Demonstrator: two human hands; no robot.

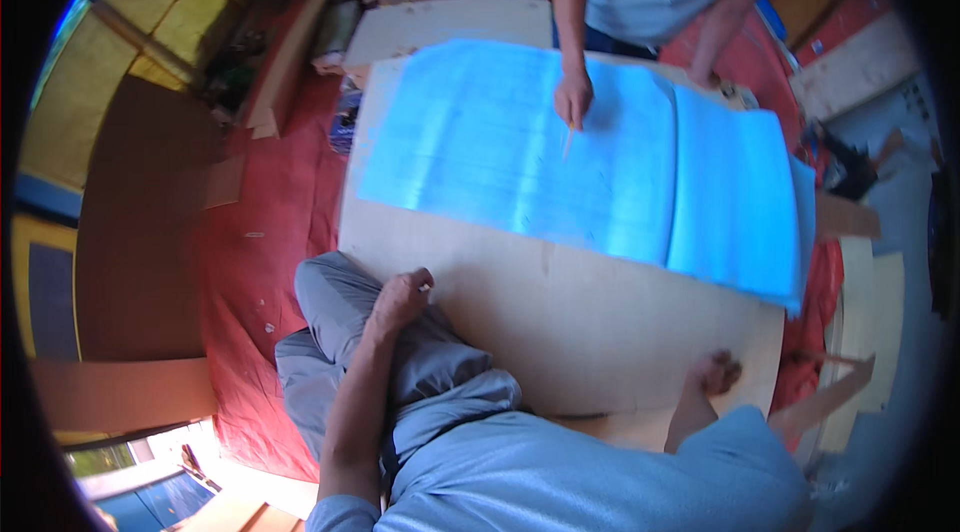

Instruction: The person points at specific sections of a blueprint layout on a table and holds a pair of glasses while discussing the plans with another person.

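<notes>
I sit at the near edge of a large pale plywood board (560, 312). My left hand (400, 299) rests on my raised knee in grey trousers, fingers curled. A small pale bit shows at the fingertips, and I cannot tell if it is held. My right hand (716, 372) leans on the board's near right part with its fingers curled under and nothing visible in it. A wide blue sheet (520, 152) covers the far half of the board. Across from me, another person's hand (573, 97) holds a thin stick-like tool on the sheet.
A red cloth (265, 232) covers the floor to the left. Brown boards (130, 232) lie further left. Wood planks and clutter (300, 22) pile up at the back. Pale boards (870, 312) lie on the right. The other person crouches at the far edge.
</notes>
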